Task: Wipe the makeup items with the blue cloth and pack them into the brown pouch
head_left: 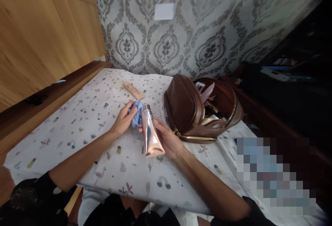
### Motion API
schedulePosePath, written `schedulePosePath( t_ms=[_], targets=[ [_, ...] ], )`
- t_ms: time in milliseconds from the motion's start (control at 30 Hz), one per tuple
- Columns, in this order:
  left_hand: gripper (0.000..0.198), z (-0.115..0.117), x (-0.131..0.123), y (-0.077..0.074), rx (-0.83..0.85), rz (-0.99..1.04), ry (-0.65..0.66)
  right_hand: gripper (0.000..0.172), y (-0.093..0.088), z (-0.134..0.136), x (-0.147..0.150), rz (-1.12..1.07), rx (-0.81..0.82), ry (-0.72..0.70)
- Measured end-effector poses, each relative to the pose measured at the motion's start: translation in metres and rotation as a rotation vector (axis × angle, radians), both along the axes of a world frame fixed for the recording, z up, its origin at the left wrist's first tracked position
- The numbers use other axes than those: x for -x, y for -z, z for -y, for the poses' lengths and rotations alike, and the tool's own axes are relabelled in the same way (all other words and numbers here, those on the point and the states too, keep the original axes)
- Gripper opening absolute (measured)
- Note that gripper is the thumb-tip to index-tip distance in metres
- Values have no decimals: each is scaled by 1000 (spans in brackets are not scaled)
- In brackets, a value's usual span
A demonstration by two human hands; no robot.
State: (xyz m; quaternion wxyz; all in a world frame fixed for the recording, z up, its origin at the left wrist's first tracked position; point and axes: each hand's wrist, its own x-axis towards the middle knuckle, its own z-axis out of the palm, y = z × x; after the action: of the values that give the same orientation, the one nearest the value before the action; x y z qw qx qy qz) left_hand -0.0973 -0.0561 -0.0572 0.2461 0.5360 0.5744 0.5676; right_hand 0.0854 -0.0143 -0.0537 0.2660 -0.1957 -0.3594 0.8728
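My right hand (169,138) is closed around a shiny rose-gold squeeze tube (152,138), its silver cap end pointing up and away from me. In my left hand (126,117) is a bunched blue cloth (137,114), pressed close against the tube's cap end. Whether the cloth touches the cap is hard to make out. Just beyond the cloth, a flat beige tube (133,90) with lettering lies on the patterned white cloth covering the table (109,150).
To the right stands an open brown leather bag (184,106) with gold zips and several items inside. A wooden cabinet (49,29) borders the left, and a patterned wall (166,46) rises behind. A blurred-out patch (275,174) covers the right edge of the table.
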Motion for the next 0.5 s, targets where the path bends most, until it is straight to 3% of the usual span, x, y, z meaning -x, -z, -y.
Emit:
schedulePosePath(
  t_ms=[200, 500],
  targets=[
    [44, -3, 2, 8, 68, 144, 77, 41, 8, 1, 3, -40, 15, 42],
    [45, 5, -7, 3, 148, 32, 243, 44, 6, -5, 5, -35, -14, 175]
  ],
)
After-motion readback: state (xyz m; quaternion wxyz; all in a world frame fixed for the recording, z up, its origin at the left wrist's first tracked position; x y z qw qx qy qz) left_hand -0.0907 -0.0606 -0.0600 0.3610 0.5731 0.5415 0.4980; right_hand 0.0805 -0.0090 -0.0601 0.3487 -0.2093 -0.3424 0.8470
